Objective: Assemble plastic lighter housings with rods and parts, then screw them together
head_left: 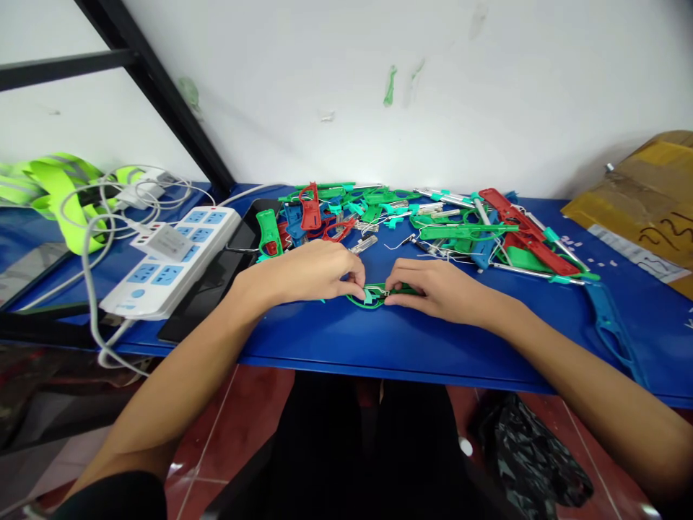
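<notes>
A green plastic casing [370, 305], shaped like half of a long-nosed lighter, lies on the blue table under my fingertips. Inside it are a turquoise trigger piece [370, 296] and a thin bent wire. My left hand [311, 269] is closed in a pinch at the casing's left end, beside the turquoise piece. From the other side, my right hand [430, 287] pinches at the casing's middle, over the wire and a small dark part. The fingers hide much of the casing's two ends.
Behind my hands lies a heap of red, green and blue lighter casings [465, 231], metal tubes and wires. A blue casing [611, 318] lies at right, near a cardboard box [650, 202]. At left are a white power strip [167, 271], cables and a black tablet-like slab [189, 318].
</notes>
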A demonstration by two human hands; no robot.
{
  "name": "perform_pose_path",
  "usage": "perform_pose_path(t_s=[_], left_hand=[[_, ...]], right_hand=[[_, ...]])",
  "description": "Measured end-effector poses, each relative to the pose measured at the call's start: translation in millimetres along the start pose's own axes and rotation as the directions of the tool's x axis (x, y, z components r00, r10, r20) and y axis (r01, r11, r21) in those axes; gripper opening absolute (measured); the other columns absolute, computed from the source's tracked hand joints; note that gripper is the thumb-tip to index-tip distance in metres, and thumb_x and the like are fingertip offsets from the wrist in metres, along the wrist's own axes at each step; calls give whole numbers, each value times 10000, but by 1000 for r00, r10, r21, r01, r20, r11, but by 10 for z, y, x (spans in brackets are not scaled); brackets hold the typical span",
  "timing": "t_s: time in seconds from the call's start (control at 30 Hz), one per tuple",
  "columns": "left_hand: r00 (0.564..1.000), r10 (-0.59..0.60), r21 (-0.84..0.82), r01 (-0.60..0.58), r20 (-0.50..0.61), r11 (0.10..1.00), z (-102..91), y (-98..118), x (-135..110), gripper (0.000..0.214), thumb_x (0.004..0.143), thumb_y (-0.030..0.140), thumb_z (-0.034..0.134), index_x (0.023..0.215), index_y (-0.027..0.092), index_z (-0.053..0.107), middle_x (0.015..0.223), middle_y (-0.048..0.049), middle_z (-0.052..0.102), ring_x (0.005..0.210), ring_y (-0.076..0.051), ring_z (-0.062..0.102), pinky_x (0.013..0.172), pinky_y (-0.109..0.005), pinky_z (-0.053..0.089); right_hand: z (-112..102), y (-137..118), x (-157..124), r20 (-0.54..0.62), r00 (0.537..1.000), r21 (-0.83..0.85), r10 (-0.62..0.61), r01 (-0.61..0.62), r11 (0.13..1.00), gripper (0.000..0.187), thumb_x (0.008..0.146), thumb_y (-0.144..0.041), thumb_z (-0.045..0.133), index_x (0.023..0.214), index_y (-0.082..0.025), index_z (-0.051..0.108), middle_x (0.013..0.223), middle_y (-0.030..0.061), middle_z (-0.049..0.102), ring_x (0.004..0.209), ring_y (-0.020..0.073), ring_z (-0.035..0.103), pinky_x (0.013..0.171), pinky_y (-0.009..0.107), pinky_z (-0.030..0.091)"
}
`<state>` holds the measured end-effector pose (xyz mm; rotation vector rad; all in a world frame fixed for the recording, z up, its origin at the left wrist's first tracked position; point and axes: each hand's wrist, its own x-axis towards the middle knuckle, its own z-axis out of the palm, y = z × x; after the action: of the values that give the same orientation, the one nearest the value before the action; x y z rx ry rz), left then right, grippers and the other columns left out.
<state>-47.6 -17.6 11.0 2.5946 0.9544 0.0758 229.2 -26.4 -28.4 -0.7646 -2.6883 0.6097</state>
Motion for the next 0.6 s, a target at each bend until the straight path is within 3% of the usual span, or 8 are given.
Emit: perform_pose_path(t_s=[0.2,0.6], left_hand=[[994,95,92,-90,-61,992,5,-60,-32,167,1012,388,719,952,273,825,981,-10,810,1014,-226,743,781,-302,466],[999,19,31,-18,-29,999,34,-64,1,185,989,398,701,928,265,814,972,-17,823,917,-224,766,779,-315,489]], right_hand=[[7,-3,0,-2,1000,-2,-2,2,1000,305,1112,-464,606,1126,-198,753,1092,88,749,828,200,679,727,321,465],[10,-29,-7,0,1000,-26,-14,14,1000,358,1139,-484,529,1138,-197,742,1095,101,749,822,208,675,723,333,463]])
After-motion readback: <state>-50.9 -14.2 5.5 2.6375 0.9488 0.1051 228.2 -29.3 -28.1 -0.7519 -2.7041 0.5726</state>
